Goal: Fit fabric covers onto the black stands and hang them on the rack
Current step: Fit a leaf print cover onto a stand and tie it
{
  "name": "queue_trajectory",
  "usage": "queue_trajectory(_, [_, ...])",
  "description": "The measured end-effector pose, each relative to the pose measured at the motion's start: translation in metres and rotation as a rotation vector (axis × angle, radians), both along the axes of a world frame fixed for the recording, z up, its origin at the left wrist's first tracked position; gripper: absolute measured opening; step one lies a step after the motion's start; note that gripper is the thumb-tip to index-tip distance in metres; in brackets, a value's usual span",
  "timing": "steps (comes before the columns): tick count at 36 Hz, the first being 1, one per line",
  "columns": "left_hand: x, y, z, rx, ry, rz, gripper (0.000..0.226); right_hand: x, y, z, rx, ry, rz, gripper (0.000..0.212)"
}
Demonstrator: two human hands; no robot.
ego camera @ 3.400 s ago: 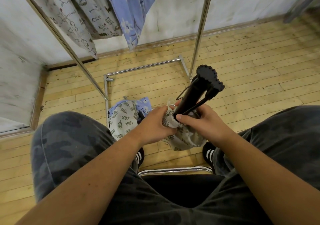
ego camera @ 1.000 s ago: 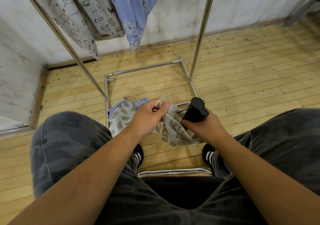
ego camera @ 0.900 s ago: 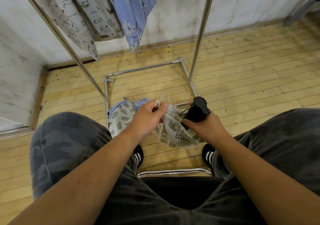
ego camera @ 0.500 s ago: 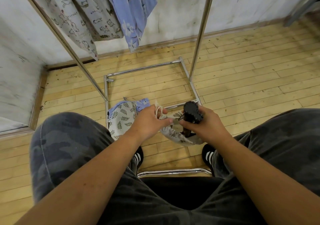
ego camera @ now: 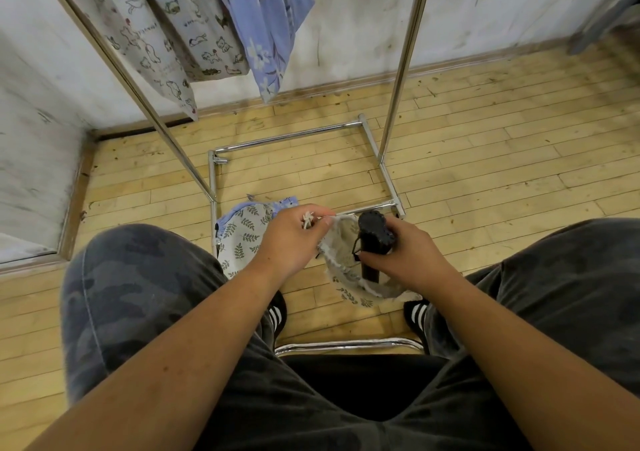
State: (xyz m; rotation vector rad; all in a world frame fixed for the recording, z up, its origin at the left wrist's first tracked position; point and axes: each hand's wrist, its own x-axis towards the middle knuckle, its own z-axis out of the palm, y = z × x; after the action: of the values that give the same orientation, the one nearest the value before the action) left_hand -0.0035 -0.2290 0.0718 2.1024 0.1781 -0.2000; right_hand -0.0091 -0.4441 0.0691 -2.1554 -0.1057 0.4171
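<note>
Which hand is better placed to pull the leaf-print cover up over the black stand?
Left. The left hand pinches the rim of the cover and its cord; the right hand grips the black stand, whose lower end sits inside.

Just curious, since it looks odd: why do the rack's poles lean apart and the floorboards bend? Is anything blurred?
Head view: the wide-angle lens splays the rack poles and bows the floorboards; light is soft, shadows faint; left hand, right hand, fabric cover and black stand look sharp; slight glare on the chrome chair rail.
</note>
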Motion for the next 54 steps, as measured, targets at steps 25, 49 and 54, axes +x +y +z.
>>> queue_trajectory(25, [-0.007,-0.013,0.019,-0.155,0.168,-0.234,0.033,0.000,0.002,-0.007,-0.080,-0.138,0.087,0.043])
queue_trajectory(49, [-0.002,-0.003,0.012,-0.032,0.100,-0.112,0.012,0.008,-0.008,-0.012,-0.147,-0.009,-0.134,0.050])
queue_trajectory(54, [-0.001,-0.003,0.010,-0.028,0.075,-0.068,0.013,0.007,-0.007,-0.004,-0.151,-0.023,-0.129,0.038])
